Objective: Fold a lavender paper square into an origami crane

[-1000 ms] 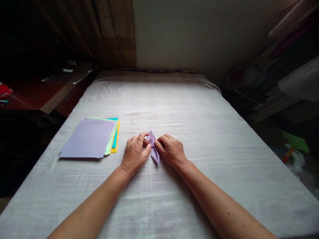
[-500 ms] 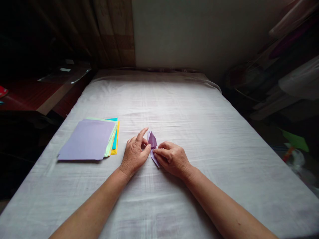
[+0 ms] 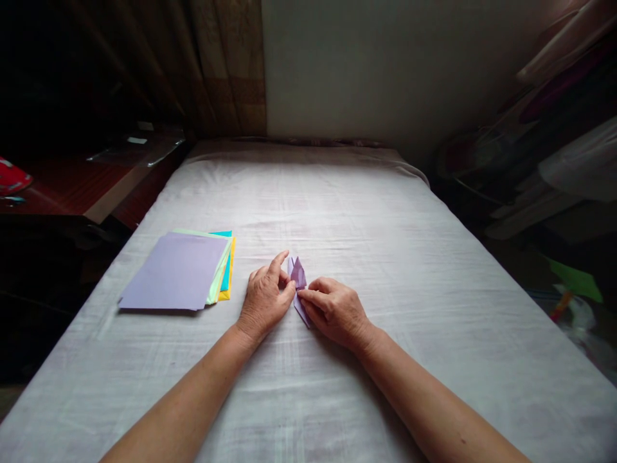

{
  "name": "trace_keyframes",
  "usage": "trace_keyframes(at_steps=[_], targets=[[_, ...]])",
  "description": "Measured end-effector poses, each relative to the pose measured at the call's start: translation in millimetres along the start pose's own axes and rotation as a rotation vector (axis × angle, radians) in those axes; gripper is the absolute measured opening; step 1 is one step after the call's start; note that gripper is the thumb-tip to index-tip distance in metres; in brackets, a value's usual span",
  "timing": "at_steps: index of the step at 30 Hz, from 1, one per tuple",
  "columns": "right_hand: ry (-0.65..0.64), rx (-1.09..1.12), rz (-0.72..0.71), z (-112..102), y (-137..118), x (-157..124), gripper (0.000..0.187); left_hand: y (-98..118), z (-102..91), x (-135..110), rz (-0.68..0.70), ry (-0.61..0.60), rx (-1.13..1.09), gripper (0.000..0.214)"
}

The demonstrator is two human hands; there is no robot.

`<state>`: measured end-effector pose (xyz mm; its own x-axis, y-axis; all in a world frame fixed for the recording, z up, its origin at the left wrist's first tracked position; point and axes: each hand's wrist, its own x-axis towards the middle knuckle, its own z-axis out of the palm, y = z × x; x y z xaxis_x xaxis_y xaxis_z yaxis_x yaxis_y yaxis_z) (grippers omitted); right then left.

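Observation:
A small folded piece of purple paper (image 3: 298,273) stands between my hands, with pointed flaps at its far end and a narrow point towards me. My left hand (image 3: 267,292) pinches its left side between thumb and fingers, the index finger raised. From the right, the thumb and index finger of my right hand (image 3: 335,308) grip the paper near its middle. Fingertips hide part of the folds. Left of my hands lies a stack of square paper sheets (image 3: 173,270), purple on top, with pale green, blue and yellow edges showing.
A pale checked cloth (image 3: 308,199) covers the surface under my hands. Beyond its left edge, a dark red wooden table (image 3: 62,190) bears a clear plastic sleeve (image 3: 144,146). A green sheet (image 3: 576,280) and plastic bags lie low at the right.
The view has shifted slightly. Both hands keep hold of the folded purple paper; its upper flaps look a little more upright and narrower.

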<state>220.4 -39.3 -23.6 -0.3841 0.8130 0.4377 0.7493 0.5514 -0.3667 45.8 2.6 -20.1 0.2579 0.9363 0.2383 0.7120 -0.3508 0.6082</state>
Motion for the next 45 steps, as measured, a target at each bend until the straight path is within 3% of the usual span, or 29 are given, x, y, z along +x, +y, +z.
trace_keyframes(at_steps=[6,16,22,25,30,39,45], targets=[[-0.006,0.001,0.122,0,2,0,0.026,1,-0.5,0,-0.006,-0.005,0.006,0.057],[-0.067,-0.141,0.15,4,3,5,0.028,0,0.0,-1,0.031,0.004,0.036,0.057],[-0.028,0.024,0.307,4,4,8,0.031,-2,-2.2,1,0.005,-0.026,-0.016,0.056],[-0.037,0.115,0.369,3,6,11,0.022,-2,-4.9,2,0.005,-0.048,-0.028,0.041],[-0.1,0.139,0.398,0,8,18,0.012,0,-9.2,1,0.041,-0.091,0.026,0.006],[-0.353,-0.1,0.409,-10,6,44,0.02,2,-9.3,7,0.027,-0.108,0.095,0.002],[-0.358,-0.107,0.473,-9,3,48,0.019,6,-10.2,15,-0.083,-0.112,0.088,0.014]])
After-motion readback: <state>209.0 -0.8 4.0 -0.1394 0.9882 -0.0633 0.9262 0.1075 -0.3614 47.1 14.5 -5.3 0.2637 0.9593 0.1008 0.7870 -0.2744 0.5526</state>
